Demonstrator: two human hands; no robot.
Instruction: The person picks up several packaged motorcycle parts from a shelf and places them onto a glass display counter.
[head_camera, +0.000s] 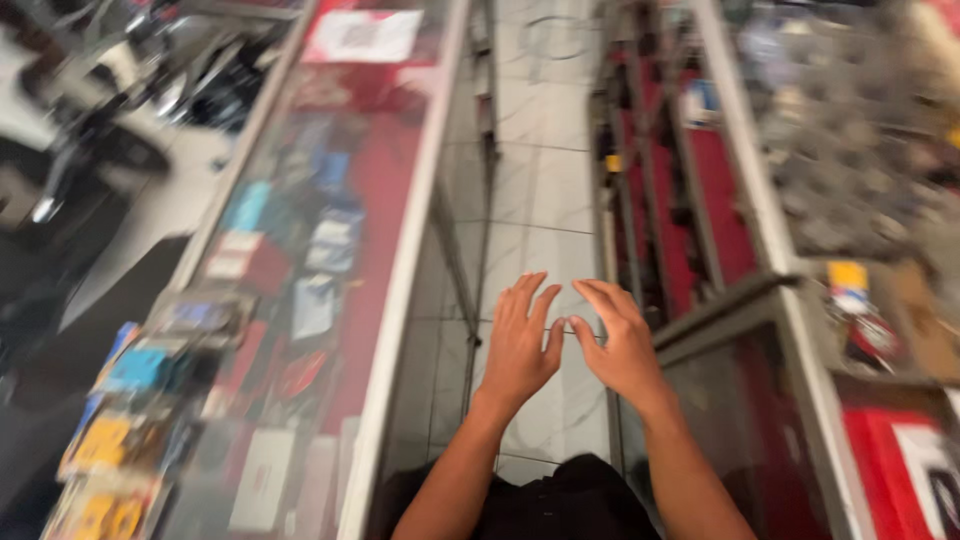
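A shop: long glass display cases (330, 250) lined in red and packed with small boxed goods (140, 400) flank a narrow tiled aisle (545, 190), with more shelved stock (850, 170) alongside.

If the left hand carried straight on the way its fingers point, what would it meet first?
Nothing close, as far as the blurred picture shows. The left hand points up the tiled floor of the aisle between the glass counter and the red shelving. Depth is unclear.
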